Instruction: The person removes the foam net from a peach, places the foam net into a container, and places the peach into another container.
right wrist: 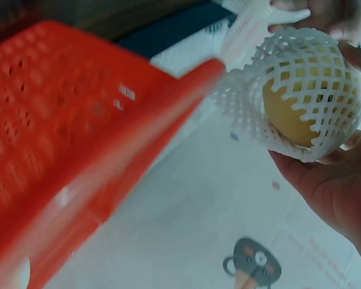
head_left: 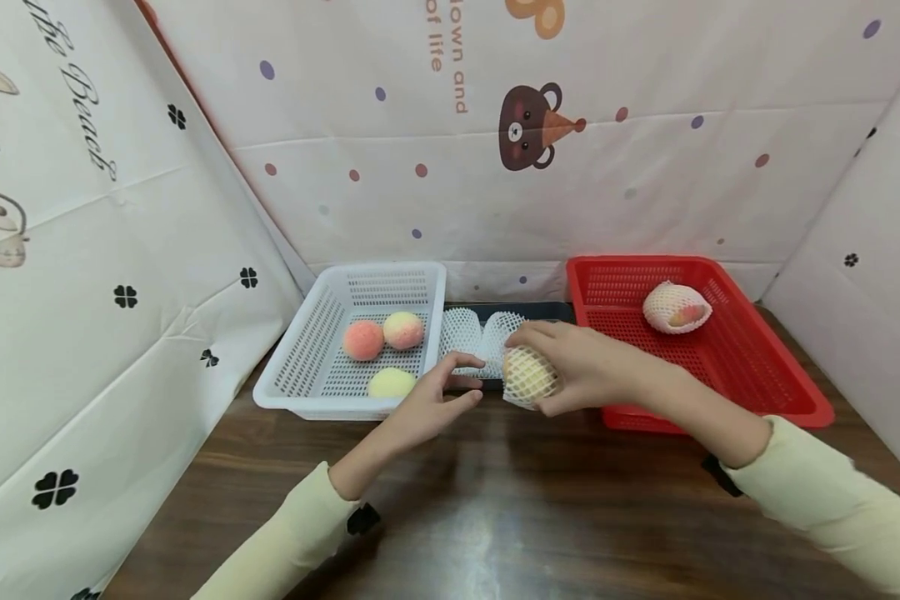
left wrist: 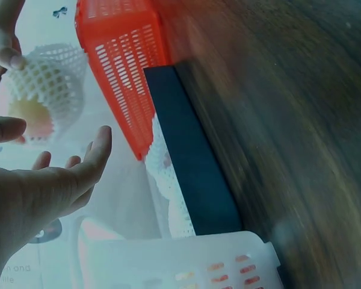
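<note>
— Where's the netted fruit (head_left: 530,377)?
— In the right hand (head_left: 583,367), fingers clamped round it.
— And the left hand (head_left: 429,402)?
— Fingers apart, just left of the fruit.
— What's around them?
— White basket (head_left: 322,405) left of the left fingers, red basket (head_left: 746,367) right of the right fingers, foam nets (head_left: 461,329) in the dark tray (left wrist: 191,150) just beyond both.

- A pale cream-yellow fabric left sleeve (head_left: 288,533), long and softly creased, ended in a plain cuff above the wrist.
- A matching pale cream-yellow right sleeve (head_left: 832,500) had the same plain edge.
- A small black angular piece (head_left: 362,519) showed beside the left cuff.
- Another dark piece (head_left: 722,477) showed under the right cuff.
- The left hand (head_left: 431,402) and right hand (head_left: 570,362) were bare.
</note>
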Action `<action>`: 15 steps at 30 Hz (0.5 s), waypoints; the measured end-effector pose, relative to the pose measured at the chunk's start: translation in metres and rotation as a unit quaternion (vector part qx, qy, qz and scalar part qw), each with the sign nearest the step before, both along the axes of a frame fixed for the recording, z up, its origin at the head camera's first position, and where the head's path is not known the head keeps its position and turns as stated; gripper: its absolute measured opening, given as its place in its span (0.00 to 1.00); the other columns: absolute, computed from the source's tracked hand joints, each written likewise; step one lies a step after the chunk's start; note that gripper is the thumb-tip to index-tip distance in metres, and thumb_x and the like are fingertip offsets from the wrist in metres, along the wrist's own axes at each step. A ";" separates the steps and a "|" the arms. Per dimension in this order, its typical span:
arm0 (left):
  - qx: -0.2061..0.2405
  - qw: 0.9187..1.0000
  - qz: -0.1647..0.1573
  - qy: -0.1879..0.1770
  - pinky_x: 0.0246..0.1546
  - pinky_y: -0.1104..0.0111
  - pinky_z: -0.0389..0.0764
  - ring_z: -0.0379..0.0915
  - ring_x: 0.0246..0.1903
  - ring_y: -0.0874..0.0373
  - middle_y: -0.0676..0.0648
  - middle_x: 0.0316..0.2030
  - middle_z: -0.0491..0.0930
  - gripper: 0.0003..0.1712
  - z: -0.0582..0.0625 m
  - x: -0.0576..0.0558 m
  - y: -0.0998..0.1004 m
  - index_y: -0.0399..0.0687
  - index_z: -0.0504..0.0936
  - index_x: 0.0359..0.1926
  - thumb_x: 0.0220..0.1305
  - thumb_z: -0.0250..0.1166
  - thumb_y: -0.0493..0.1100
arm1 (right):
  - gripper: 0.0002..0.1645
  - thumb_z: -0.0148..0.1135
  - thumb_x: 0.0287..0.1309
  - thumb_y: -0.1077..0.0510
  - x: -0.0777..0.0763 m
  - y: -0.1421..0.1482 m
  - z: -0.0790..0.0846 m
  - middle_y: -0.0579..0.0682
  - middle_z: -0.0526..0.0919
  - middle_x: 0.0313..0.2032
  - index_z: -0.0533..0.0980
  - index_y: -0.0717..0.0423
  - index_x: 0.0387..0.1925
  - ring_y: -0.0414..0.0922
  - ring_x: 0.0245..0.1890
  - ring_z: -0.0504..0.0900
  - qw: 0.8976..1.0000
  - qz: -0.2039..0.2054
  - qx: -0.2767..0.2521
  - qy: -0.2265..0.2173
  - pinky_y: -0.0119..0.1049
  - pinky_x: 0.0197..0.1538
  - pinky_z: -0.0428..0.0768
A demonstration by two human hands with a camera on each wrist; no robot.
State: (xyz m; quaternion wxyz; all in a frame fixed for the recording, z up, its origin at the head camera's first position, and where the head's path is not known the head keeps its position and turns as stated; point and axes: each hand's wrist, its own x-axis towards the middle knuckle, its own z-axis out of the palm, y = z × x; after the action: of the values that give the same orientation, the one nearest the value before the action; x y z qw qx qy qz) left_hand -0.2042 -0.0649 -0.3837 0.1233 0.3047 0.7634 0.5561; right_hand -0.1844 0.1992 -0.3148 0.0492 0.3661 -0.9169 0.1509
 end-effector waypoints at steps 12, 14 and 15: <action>-0.017 0.999 0.014 0.034 0.56 0.59 0.82 0.74 0.62 0.42 0.40 0.65 0.71 0.23 -0.004 0.003 -0.006 0.43 0.71 0.64 0.70 0.62 0.35 | 0.54 0.79 0.37 0.51 -0.001 -0.023 -0.052 0.47 0.78 0.42 0.63 0.56 0.67 0.41 0.39 0.77 0.996 -0.036 -0.027 -0.079 0.34 0.37 0.81; -0.036 0.997 0.012 0.067 0.56 0.57 0.81 0.72 0.62 0.43 0.42 0.64 0.71 0.24 -0.010 0.005 -0.005 0.43 0.70 0.64 0.69 0.63 0.35 | 0.54 0.79 0.37 0.53 -0.002 -0.025 -0.062 0.48 0.77 0.40 0.63 0.58 0.66 0.41 0.38 0.77 0.995 -0.037 -0.039 -0.087 0.33 0.36 0.80; -0.052 0.995 0.010 0.089 0.57 0.57 0.81 0.71 0.62 0.45 0.44 0.64 0.71 0.24 -0.013 0.006 -0.005 0.43 0.70 0.64 0.69 0.63 0.35 | 0.53 0.80 0.37 0.53 -0.003 -0.025 -0.066 0.48 0.77 0.40 0.63 0.59 0.65 0.41 0.38 0.77 0.994 -0.038 -0.043 -0.089 0.33 0.36 0.80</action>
State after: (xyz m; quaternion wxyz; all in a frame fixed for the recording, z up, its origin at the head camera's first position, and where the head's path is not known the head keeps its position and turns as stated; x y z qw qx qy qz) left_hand -0.1982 -0.0700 -0.3968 0.0650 0.3387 0.8022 0.4874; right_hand -0.1871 0.1741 -0.3811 -0.0106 0.3137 -0.9235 0.2204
